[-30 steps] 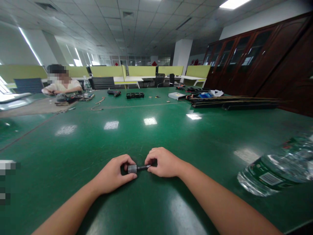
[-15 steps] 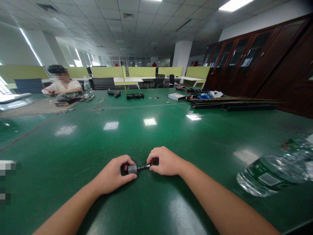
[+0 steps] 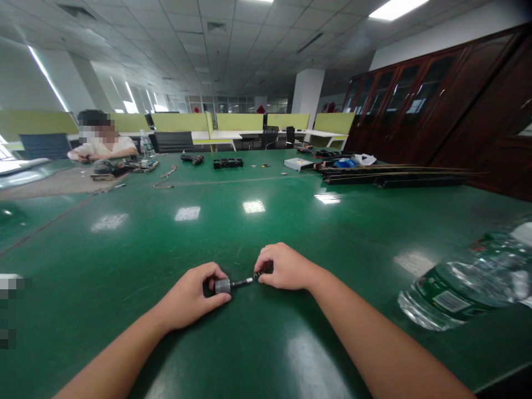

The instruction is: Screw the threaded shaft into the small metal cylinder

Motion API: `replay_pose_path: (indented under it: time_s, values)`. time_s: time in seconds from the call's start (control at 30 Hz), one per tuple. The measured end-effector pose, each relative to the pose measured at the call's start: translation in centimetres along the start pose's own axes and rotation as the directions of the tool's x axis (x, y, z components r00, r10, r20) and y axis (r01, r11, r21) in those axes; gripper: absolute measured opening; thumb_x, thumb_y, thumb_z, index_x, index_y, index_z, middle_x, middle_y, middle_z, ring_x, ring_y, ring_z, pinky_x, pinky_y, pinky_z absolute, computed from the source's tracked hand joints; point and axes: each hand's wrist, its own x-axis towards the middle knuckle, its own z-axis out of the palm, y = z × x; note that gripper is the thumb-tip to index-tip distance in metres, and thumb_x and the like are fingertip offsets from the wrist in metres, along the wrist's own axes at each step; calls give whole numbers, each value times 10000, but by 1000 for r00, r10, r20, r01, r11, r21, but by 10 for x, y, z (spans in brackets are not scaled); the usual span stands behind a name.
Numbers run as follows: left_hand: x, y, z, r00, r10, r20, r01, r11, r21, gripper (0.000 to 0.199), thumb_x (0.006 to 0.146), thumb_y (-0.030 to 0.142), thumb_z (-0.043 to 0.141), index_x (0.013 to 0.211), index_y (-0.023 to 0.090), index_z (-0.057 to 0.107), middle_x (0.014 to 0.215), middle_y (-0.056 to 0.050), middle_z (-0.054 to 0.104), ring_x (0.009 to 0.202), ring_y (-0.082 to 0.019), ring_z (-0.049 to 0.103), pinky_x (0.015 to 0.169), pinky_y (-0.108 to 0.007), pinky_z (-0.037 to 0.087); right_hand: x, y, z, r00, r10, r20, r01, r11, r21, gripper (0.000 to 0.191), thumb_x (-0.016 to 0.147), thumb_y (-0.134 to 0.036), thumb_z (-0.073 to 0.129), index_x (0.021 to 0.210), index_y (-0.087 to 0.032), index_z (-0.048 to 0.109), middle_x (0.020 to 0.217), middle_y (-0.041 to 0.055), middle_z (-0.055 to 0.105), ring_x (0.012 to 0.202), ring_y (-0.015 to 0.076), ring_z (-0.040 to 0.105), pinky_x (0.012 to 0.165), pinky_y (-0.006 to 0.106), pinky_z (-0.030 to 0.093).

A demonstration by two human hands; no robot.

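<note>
My left hand (image 3: 195,296) is closed around a grey metal cylinder (image 3: 223,286), thumb in front and fingers behind. From the cylinder's right end a thin shaft (image 3: 241,282) sticks out, dark near the cylinder and bright at the tip. Just past that tip, my right hand (image 3: 286,267) pinches a small dark spring (image 3: 258,274) with coil-like ridges. A narrow gap separates the spring from the shaft. Both hands are low over the green table (image 3: 233,354), and part of the spring is hidden by the fingers.
A large clear water bottle (image 3: 461,293) lies on its side at the right. Across the table are a power drill (image 3: 192,159), a black slotted part (image 3: 228,163), a white box (image 3: 298,164) and long dark strips (image 3: 399,176). Another person (image 3: 103,141) sits at the far left.
My right hand has moved slightly right and up, drawing the spring off the shaft's tip, which now shows bare. My left hand keeps hold of the cylinder.
</note>
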Motion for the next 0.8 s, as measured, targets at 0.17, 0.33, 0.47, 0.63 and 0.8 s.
replay_pose_path:
  time_s: [0.17,0.33,0.47,0.63,0.8]
  values:
    - [0,0,0,1000,5,0,-5,1000,1,226,791,367,652,929,190,627,833,-13,622,759,-180,574,697,-279,440,0,-2,2,1000,-13,21,13,1000,17,120,699,-175,721,813,-193,753,777,10,671,728,130,597,675,239,439]
    - [1,-3,3,999,28,-29,-28,1000,-2,229,777,328,676,947,187,619,856,-17,615,761,-176,564,696,-279,439,6,-14,21,999,22,-32,-17,987,158,232,758,-215,717,988,-188,729,825,22,699,728,126,626,698,239,460]
    - [-1,-3,2,998,54,-40,-55,998,-25,240,784,335,682,955,183,607,870,-17,610,773,-175,562,702,-275,442,11,-24,35,998,-17,-61,26,987,158,230,797,-217,697,1027,-203,703,849,20,709,780,136,634,743,253,455]
    - [0,-3,0,998,54,-32,-56,997,-48,192,852,332,604,972,183,616,849,-10,602,750,-161,562,692,-266,444,11,-21,35,995,-85,-60,90,992,88,149,848,-243,649,977,-208,715,883,29,714,830,150,615,777,273,442]
    - [1,-3,1,999,39,-37,-41,998,-42,193,819,308,635,966,182,628,833,-5,600,745,-164,563,680,-266,437,11,-19,35,985,-168,-44,170,985,34,165,812,-251,686,964,-199,722,883,37,703,863,166,588,806,282,435]
